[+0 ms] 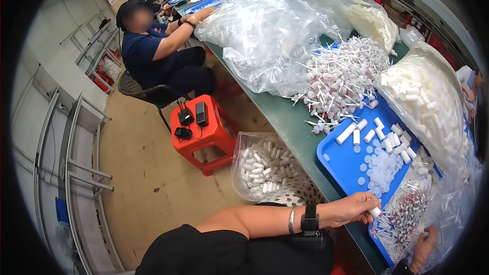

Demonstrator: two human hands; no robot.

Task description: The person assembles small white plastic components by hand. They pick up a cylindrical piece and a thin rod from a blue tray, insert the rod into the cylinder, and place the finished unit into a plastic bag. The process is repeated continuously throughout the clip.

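My left hand [352, 210] is closed, its thumb and fingers pinching a short white cylinder [375, 212] at one end. It is over the near edge of a blue tray [333, 165]. My right hand [426, 247] is at the lower right, fingers apart, beside a heap of thin white sticks with red parts [405, 214]. Nothing shows between its fingers. Translucent round discs [382, 168] lie in the tray, with loose white cylinders [389, 140] beyond them.
A large bag of white cylinders [425, 94] leans over the tray's right side. Farther along the green table [272, 114] are a heap of white stick-like parts [341, 76] and clear plastic bags [270, 30]. A red stool [204, 142] and filled bag [265, 165] are left; co-workers sit beyond.
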